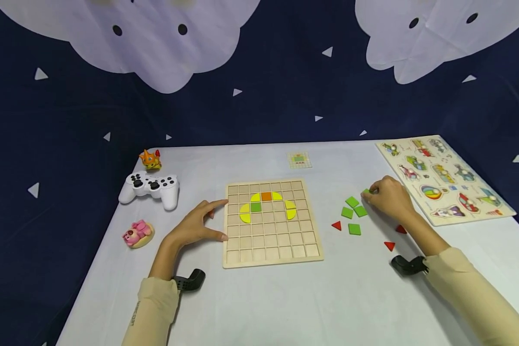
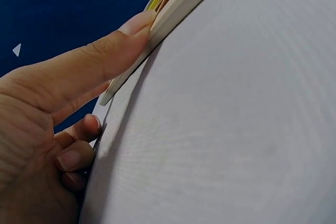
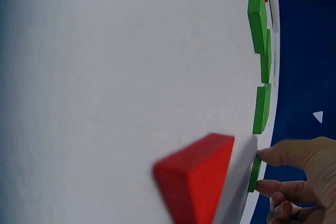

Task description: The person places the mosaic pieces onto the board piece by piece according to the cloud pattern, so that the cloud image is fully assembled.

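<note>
One green square tile (image 3: 254, 173), right of the wooden grid board (image 1: 265, 240), pinched in our right hand (image 1: 387, 196); our left hand (image 1: 193, 226), unclenched, touches the board. Judged step: pickup; next calls for lifting clear.

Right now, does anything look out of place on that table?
Perhaps one red piece: it sits by the left hand, left of the board, while three red triangles lie on the board's other side. Nothing looks spilled.

Beyond the right hand (image 1: 390, 196), a dark-blue backdrop (image 1: 277, 113) is hanging, showing small white triangles (image 1: 236, 92) and, higher up, pale clouds (image 1: 155, 53); a white table (image 1: 294, 307) is stretching beneath the hand.
</note>
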